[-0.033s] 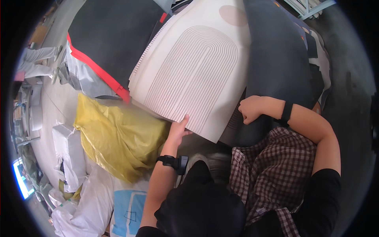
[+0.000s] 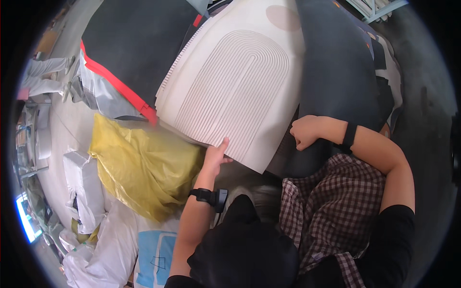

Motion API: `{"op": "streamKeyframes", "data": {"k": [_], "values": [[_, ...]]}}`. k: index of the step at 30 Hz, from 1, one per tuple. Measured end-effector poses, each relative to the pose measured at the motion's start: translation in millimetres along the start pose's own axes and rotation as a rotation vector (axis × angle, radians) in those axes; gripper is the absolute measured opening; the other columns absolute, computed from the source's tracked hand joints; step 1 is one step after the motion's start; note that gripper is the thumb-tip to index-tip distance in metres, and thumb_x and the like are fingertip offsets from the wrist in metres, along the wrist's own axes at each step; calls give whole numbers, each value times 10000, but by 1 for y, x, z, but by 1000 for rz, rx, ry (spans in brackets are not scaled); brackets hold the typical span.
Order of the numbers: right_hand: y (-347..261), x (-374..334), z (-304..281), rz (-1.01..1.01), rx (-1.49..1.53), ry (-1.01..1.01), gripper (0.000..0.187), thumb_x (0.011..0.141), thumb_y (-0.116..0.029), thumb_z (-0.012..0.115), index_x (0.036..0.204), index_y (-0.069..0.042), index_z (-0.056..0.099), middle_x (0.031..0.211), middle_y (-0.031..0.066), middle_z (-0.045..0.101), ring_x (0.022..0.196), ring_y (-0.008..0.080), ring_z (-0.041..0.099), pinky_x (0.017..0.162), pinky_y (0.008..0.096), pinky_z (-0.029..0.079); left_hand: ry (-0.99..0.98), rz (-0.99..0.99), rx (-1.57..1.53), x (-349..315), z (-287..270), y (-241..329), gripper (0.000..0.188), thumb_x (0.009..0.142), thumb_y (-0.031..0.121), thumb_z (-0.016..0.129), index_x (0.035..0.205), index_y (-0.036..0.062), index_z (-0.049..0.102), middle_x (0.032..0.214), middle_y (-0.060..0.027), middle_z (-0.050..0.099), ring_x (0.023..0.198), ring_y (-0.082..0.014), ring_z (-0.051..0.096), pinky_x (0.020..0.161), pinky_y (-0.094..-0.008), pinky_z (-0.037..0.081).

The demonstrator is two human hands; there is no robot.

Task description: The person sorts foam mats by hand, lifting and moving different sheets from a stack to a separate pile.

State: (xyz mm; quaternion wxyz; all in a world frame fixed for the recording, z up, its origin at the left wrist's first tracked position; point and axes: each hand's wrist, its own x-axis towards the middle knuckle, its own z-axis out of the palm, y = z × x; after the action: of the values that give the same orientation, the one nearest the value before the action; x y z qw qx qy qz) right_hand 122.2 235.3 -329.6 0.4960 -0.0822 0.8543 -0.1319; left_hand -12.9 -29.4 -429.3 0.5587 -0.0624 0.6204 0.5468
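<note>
A cream mat point(image 2: 240, 81) with a ribbed arch pattern lies on top of a stack of similar mats. My left hand point(image 2: 217, 154) grips its near edge, fingers on top; a black band sits on that wrist. To the right, a dark grey mat point(image 2: 336, 62) lies partly over the cream one. My right hand point(image 2: 303, 132) is closed in a fist on the grey mat's near edge, also with a black wrist band. My checked shirt and dark clothing fill the lower middle.
A crumpled yellow plastic bag point(image 2: 144, 168) lies left of my left arm. A black mat with a red edge point(image 2: 134, 48) sits at upper left. White wrapped bundles point(image 2: 86, 185) and a blue-and-white bag point(image 2: 156, 254) lie lower left. Another person's legs point(image 2: 45, 67) stand far left.
</note>
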Motion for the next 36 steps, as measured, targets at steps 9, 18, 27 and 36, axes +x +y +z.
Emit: {"op": "streamKeyframes", "data": {"k": [9,18,27,36], "values": [[10,-9,15,6,76,118,268,706,-283,603,827,-60,688,865,60,649,901,236,581,724,373,488,208,203,-364,37,9,163,230,851,262,491,994,82,496,906,-82,569,700,-170,523,604,-334,464],[35,-28,68,-286,99,523,208,723,-207,585,878,-106,682,997,9,589,958,173,511,837,320,443,146,221,-103,89,33,318,224,872,202,403,857,73,585,765,-46,638,689,-132,605,590,-250,496],[64,-86,50,581,-49,1126,682,613,-583,640,1189,-233,538,1355,89,335,1272,339,252,955,649,195,84,219,255,52,83,343,310,860,279,396,930,40,580,835,-125,646,626,-168,553,576,-298,486],[88,-94,41,925,562,731,1248,403,-708,716,1407,-342,72,1454,220,-49,1339,413,-17,915,721,156,-6,-75,196,12,69,306,357,859,313,456,1019,1,527,915,-127,618,791,-239,636,681,-364,550]]}}
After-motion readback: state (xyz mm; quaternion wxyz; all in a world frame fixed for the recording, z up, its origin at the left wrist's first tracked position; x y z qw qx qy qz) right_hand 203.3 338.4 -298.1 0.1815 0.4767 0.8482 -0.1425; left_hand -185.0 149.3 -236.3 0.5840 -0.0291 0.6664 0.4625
